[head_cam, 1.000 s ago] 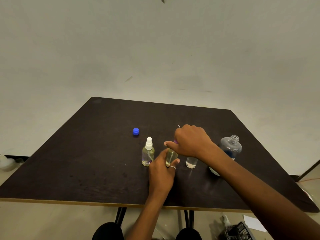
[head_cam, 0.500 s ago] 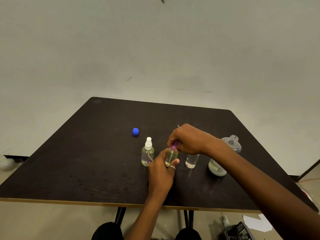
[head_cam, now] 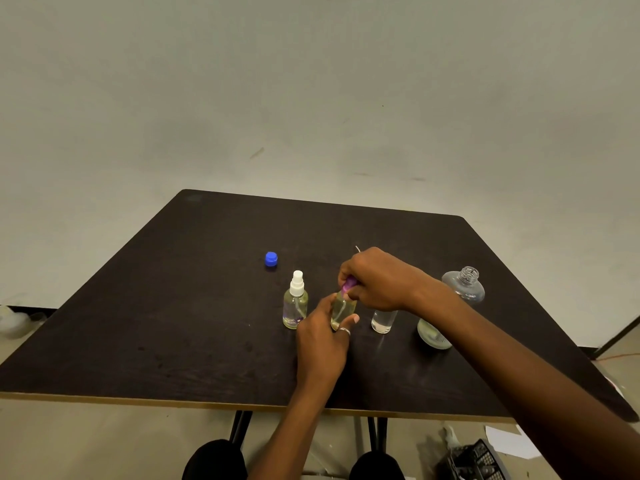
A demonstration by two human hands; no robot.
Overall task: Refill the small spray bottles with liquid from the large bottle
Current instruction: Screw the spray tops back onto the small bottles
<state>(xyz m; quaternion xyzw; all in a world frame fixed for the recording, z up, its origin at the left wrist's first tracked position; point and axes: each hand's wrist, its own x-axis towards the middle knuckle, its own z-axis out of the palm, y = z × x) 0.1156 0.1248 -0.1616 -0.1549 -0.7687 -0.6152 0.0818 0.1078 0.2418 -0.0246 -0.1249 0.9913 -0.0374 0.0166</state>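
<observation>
- At frame centre, on the table (head_cam: 173, 323), the left hand (head_cam: 325, 337) grips the middle spray bottle (head_cam: 341, 310) upright, thumb and fingers curled round it.
- The right hand (head_cam: 377, 278) pinches the purple spray top (head_cam: 349, 284) at the neck; a second ago the knuckles hid it, now it shows.
- Judgement: this bottle is being closed; the uncapped small bottle (head_cam: 382, 320) just right of it and the open large bottle (head_cam: 462, 289) come next.

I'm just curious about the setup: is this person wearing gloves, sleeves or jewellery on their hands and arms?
No gloves and no sleeves in view. The left hand wears a silvery ring on one finger; the right hand shows nothing worn.
</observation>
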